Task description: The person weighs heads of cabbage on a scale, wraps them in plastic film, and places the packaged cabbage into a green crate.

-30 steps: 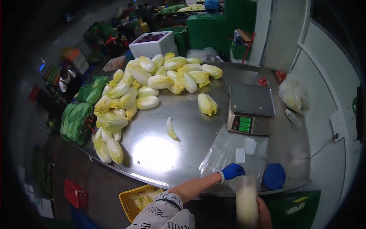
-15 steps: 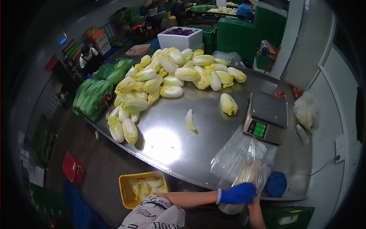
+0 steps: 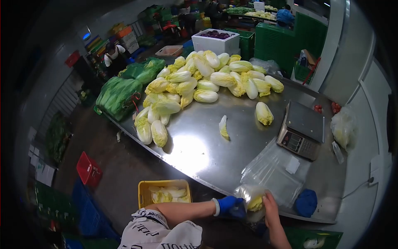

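Note:
In the head view, a clear plastic bag (image 3: 243, 191) with a napa cabbage (image 3: 256, 203) inside is held at the table's front edge. My left hand (image 3: 229, 205), in a blue glove, closes on the bag's left side. My bare right hand (image 3: 270, 206) presses its fingers against the right side of the bagged cabbage. The cabbage's yellow leafy end shows through the film, and the bag's lower part is hard to make out. Just beyond my hands lies a stack of flat clear bags (image 3: 271, 174) on the steel table (image 3: 199, 124).
Several napa cabbages (image 3: 205, 96) are heaped at the back. One cabbage (image 3: 264, 113) and a loose leaf (image 3: 224, 128) lie apart. A scale (image 3: 302, 130) and a blue bundle (image 3: 306, 203) stand right. Below are a yellow crate (image 3: 144, 195) and a green crate (image 3: 331, 237).
My hands and the bagged cabbage have moved left and come apart to either side of it. The view has shifted, and the scale's green display now looks dark.

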Demonstrator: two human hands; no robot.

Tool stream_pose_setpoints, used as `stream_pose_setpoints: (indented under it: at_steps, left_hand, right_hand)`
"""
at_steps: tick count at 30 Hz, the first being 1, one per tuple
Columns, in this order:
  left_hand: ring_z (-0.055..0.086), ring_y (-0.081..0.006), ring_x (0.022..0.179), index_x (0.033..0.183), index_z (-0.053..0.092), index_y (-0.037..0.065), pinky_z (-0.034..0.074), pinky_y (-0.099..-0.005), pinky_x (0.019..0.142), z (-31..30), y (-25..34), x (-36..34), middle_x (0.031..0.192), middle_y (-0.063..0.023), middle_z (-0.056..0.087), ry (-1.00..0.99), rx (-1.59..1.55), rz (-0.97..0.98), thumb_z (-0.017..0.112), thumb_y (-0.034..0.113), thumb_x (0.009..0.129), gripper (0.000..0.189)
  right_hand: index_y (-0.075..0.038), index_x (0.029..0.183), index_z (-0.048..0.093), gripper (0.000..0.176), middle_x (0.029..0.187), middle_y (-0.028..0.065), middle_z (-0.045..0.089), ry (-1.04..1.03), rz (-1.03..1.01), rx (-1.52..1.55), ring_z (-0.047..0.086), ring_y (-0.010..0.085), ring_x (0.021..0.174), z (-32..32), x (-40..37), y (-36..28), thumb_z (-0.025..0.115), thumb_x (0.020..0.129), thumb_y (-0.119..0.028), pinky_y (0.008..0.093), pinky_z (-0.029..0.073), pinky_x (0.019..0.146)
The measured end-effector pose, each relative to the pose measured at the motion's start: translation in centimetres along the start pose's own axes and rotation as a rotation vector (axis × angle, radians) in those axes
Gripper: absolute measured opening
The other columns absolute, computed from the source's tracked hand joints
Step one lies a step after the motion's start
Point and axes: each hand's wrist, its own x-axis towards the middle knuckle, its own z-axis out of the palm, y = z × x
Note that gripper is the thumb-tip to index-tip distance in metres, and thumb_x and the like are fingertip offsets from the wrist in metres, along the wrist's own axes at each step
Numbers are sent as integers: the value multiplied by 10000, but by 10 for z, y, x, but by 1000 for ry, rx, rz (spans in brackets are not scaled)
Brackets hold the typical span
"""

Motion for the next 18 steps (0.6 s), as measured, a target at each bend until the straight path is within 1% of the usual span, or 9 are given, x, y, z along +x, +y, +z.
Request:
stream_pose_setpoints:
  at_steps: [2,4,5,8,10,11,12,16,18]
  left_hand:
    - [627,-192,729,999,609,10,514,-298,656,25,19,-47,842,-63,632,-39,577,295,431,237,958,291]
    - [644,-216,700,962,603,-7,523,-310,590,30,30,-48,807,-112,649,-14,458,147,416,226,940,299]
    - [648,-226,692,963,600,-6,522,-310,565,23,31,-39,822,-128,656,-3,380,168,413,245,939,314]
    - [657,-242,716,967,594,1,522,-310,562,34,37,-45,848,-161,663,-18,354,229,388,287,942,353]
    - [654,-235,724,986,601,-8,536,-315,647,27,40,-37,828,-150,664,-19,232,269,413,273,948,340]
    - [651,-222,780,1001,599,-20,541,-326,726,16,47,-39,872,-138,662,-208,239,227,437,235,949,307]
    - [640,-218,837,1005,599,-33,538,-329,742,28,50,-55,905,-132,659,-119,317,319,439,232,948,316]
    - [641,-226,811,975,611,-38,530,-320,749,26,60,-69,909,-149,663,-11,257,272,473,225,906,305]
    - [647,-246,816,968,605,-45,531,-344,763,10,59,-60,907,-167,660,-6,241,298,465,205,902,294]
  right_hand:
    - [9,1288,443,528,1277,192,467,55,-274,-421,443,277,1200,18,-26,-51,598,844,-232,365,338,1016]
    - [17,1204,504,471,1233,229,484,192,-757,-975,466,298,1167,33,-35,-76,638,807,-197,372,344,1014]
    - [-12,994,589,308,1025,197,569,266,-969,-1122,548,315,985,41,-33,-84,659,765,-206,384,398,940]
    - [-48,780,593,176,801,117,585,-135,-575,-1404,570,290,794,36,-8,-38,655,764,-212,391,433,825]
    - [-43,771,600,192,780,134,572,-71,-753,-1316,537,347,724,29,-6,-50,650,769,-228,461,429,755]
    - [-34,812,608,162,796,133,587,82,-831,-1338,560,321,744,21,-21,-86,638,795,-192,433,453,739]
    - [-25,853,616,136,812,132,603,232,-909,-1371,583,295,764,11,-43,-124,627,820,-157,404,477,723]
    - [29,965,579,84,1012,125,617,1002,-980,-477,565,206,995,-60,-104,-165,555,896,-13,291,526,642]
    - [30,1007,569,156,1059,157,594,828,-982,-1275,573,287,985,-81,-65,-147,564,853,9,379,500,754]
